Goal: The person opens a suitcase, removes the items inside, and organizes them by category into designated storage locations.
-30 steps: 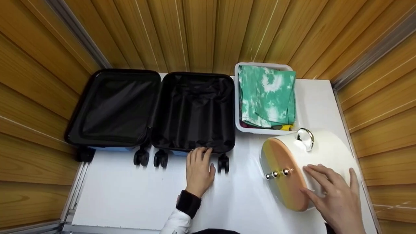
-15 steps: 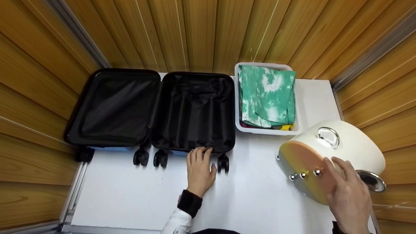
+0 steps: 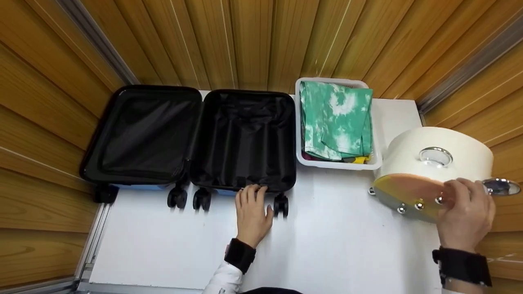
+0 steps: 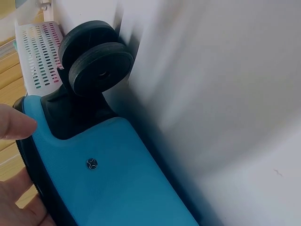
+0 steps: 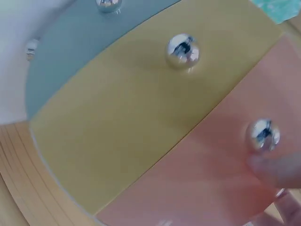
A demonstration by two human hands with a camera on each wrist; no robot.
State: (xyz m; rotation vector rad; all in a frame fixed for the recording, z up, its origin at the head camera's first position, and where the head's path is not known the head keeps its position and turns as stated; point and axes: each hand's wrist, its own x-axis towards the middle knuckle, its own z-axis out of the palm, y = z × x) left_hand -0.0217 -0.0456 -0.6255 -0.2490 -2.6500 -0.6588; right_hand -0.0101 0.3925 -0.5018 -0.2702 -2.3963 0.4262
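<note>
A cream-white, round-sided drawer box [image 3: 443, 149] lies at the right in the head view. Its flat oval front has grey, yellow and pink-orange panels, silver ball knobs and small feet; metal ring handles stick out from its side. My right hand [image 3: 466, 212] grips its right front edge; in the right wrist view the thumb [image 5: 277, 170] lies on the pink panel beside a knob. An open suitcase with black lining [image 3: 253, 143] and a blue shell [image 4: 117, 174] lies flat in the middle. My left hand [image 3: 251, 214] rests with its fingertips on its front rim.
The suitcase's other half [image 3: 147, 134] lies left of it, with black wheels [image 3: 177, 197] at the front. A white basket [image 3: 333, 164] holds a folded green tie-dye cloth [image 3: 339, 118]. Wooden walls [image 3: 253, 45] enclose the white table [image 3: 171, 241]; the drawer box is close to the right wall.
The drawer box has shifted right and back and turned, its colored front now facing more toward me. My right hand moved with it to the right. My left hand has stayed put.
</note>
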